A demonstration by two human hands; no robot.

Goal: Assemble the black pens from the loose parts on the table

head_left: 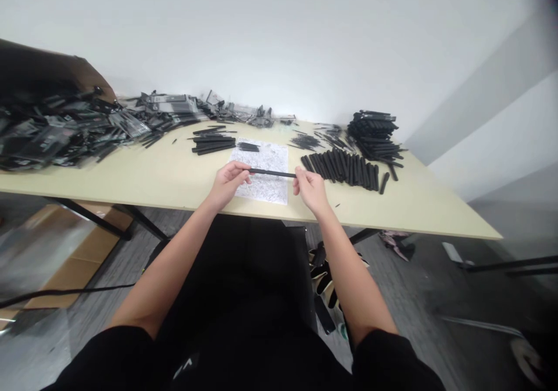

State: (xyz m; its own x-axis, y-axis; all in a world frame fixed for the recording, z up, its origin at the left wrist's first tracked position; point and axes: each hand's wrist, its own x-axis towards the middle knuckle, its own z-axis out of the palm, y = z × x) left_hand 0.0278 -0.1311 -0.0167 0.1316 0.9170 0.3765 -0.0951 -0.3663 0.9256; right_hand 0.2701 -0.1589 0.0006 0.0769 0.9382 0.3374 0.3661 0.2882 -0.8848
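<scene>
Black rod (272,173) is held between the two hands, above a patterned sheet (265,193); its long axis goes from left to right, almost level, and neither hand is nearer. The left hand (227,185) pinches one end, the right hand (311,190) pinches the other. Under them is a pale yellow table (174,173), with a row of black tubes (349,169) on the right side. Behind stands a white wall (279,42); the floor (418,257) looks grey.
</scene>
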